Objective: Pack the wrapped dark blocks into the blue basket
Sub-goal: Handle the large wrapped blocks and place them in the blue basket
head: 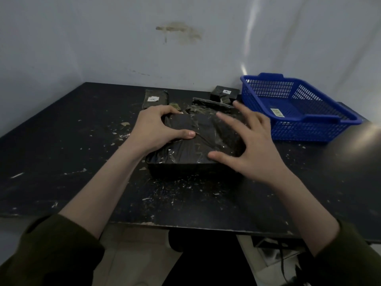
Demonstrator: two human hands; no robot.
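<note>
A large dark block (pixel 198 145) wrapped in glossy film lies mid-table. My left hand (pixel 158 129) clasps its left far edge, thumb on top. Over its right side my right hand (pixel 249 145) is spread with fingers apart, blurred, thumb touching the wrap. Behind them lie a flat dark block (pixel 155 99) with a white label, a small labelled dark block (pixel 224 93) and a thin dark slab (pixel 210 104). The blue basket (pixel 309 120) stands at the right; only a small sticker shows inside it.
The black table (pixel 72 151) is scratched and flecked with paint chips, its front edge near my body. A grey wall rises close behind the blocks and basket. A dark blurred shape covers the right table edge.
</note>
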